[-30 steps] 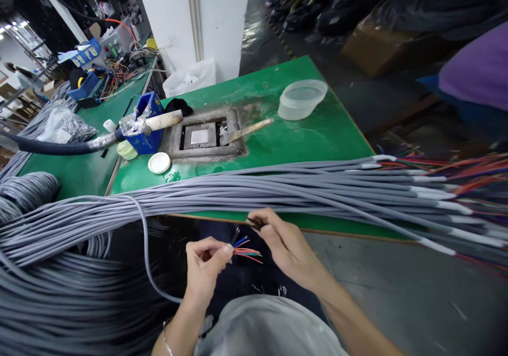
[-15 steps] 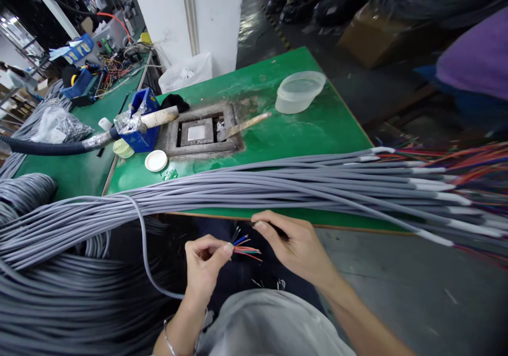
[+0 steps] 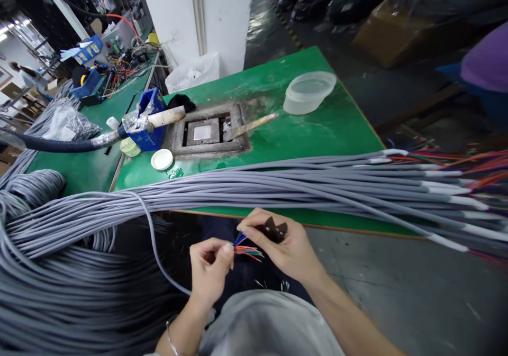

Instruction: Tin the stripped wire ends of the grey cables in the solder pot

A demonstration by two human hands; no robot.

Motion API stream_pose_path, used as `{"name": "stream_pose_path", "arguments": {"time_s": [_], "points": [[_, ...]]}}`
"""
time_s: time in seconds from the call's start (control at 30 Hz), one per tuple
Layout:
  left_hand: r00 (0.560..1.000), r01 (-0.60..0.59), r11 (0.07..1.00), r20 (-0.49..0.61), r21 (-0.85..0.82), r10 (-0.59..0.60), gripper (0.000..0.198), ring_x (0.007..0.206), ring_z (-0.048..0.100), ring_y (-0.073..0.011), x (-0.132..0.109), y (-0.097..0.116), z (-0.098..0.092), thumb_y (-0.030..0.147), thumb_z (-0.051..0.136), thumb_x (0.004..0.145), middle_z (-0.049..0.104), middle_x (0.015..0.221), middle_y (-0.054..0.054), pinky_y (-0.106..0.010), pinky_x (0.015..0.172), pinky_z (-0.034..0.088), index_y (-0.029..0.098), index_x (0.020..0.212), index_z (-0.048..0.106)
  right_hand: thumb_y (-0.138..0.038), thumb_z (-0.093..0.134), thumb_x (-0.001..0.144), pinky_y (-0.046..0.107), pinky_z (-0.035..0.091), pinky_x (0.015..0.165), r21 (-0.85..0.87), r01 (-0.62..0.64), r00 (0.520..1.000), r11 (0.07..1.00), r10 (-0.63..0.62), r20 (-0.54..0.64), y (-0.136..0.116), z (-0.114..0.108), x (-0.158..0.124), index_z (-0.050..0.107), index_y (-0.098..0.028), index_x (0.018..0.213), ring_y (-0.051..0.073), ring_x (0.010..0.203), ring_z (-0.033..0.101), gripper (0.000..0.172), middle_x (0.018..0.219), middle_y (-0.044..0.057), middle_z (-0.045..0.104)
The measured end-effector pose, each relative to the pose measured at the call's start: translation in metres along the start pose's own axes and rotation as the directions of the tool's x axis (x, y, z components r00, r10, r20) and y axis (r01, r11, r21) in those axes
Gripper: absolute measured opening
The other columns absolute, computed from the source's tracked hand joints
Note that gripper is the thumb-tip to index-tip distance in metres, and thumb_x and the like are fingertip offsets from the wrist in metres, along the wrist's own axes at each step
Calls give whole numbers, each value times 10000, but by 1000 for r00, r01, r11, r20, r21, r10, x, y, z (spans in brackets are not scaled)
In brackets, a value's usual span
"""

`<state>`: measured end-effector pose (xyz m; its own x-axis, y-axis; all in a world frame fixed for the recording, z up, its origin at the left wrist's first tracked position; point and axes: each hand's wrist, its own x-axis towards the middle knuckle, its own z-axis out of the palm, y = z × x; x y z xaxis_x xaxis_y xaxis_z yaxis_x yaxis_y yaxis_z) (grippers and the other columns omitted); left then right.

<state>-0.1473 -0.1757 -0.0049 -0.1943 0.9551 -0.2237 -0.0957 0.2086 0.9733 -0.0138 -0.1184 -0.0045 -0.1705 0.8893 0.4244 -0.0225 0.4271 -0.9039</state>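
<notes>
My left hand pinches the end of a grey cable, whose sheath is hidden inside the fist. Out of its fingertips fans a bunch of thin coloured wires, orange-red and green with bare tips. Thumb and forefinger of my right hand are closed on the blue wires of that bunch, just above the others. A dark brown jagged shape shows within the curl of my right hand; I cannot make out what it is. Both hands are in front of the table's near edge, over my lap.
A thick bundle of grey cables crosses the green table, stripped ends at right. Behind it are a solder pot, a wooden-handled scraper, a clear tub, a white lid and a blue bin. Coiled cables hang at left.
My right hand has moved left to my left hand and taken hold of the blue wires, which stood loose before. The view has shifted slightly, so the table appears further right.
</notes>
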Motion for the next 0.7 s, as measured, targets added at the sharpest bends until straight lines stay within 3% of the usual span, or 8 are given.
{"name": "stream_pose_path", "arguments": {"time_s": [0.07, 0.13, 0.2, 0.27, 0.5, 0.6, 0.67, 0.7], "points": [[977, -145, 980, -137, 136, 164, 300, 408, 371, -52, -3, -1, 4, 404, 791, 633, 515, 478, 24, -180, 394, 301, 127, 730, 727, -243, 591, 895, 168, 454, 520, -8, -20, 999, 1000, 20, -42, 1, 5, -4, 626, -200, 717, 98, 551, 584, 186, 630, -26, 616], [910, -291, 922, -223, 256, 349, 210, 432, 441, -65, -4, -2, 7, 263, 788, 641, 578, 528, 19, -179, 422, 361, 161, 821, 754, -213, 575, 894, 172, 447, 496, -21, -34, 996, 999, 32, -78, 1, 9, -9, 628, -196, 728, 100, 538, 577, 175, 631, -24, 614], [829, -415, 854, -256, 313, 497, 106, 481, 520, -83, -4, -3, 9, 185, 734, 696, 640, 584, -5, -184, 469, 416, 182, 798, 762, -206, 559, 900, 177, 437, 474, -39, -35, 993, 999, 31, -113, 0, 14, -12, 623, -195, 734, 102, 522, 563, 178, 623, -24, 604], [778, -476, 822, -287, 312, 559, 60, 541, 572, -99, -2, -2, 11, 158, 706, 722, 668, 618, -22, -187, 512, 447, 186, 734, 758, -211, 547, 908, 181, 426, 459, -67, -29, 988, 997, 18, -154, -1, 20, -15, 609, -197, 739, 98, 503, 540, 181, 614, -30, 587], [882, -297, 950, -352, 102, 313, 179, 435, 375, -52, 2, 5, 8, 293, 731, 707, 515, 496, 18, -175, 415, 302, 145, 610, 706, -221, 499, 929, 205, 392, 468, -281, 6, 937, 960, -103, -333, -8, 34, -15, 521, -211, 705, 100, 507, 504, 225, 609, -36, 529], [892, -223, 974, -393, 46, 223, 270, 425, 270, -35, 6, 8, -1, 382, 758, 669, 401, 456, 47, -175, 400, 234, 132, 587, 696, -224, 561, 895, 241, 368, 498, -471, -22, 883, 882, -204, -423, -2, 1, -3, 577, -205, 730, 118, 533, 509, 167, 636, -6, 567], [916, -164, 986, -374, -13, 148, 345, 411, 211, -26, 10, 9, -9, 459, 767, 640, 339, 437, 65, -177, 385, 193, 123, 595, 701, -326, 654, 834, 276, 336, 502, -627, -52, 855, 777, -290, -431, 6, -35, 13, 638, -197, 722, 139, 528, 499, 172, 626, 28, 592], [931, -134, 990, -349, -48, 109, 384, 403, 190, -21, 12, 10, -13, 495, 769, 623, 320, 430, 71, -179, 377, 178, 118, 601, 704, -438, 622, 849, 286, 318, 490, -756, -106, 859, 646, -324, -397, 10, -53, 23, 657, -192, 732, 145, 512, 493, 274, 612, 42, 591]]}}
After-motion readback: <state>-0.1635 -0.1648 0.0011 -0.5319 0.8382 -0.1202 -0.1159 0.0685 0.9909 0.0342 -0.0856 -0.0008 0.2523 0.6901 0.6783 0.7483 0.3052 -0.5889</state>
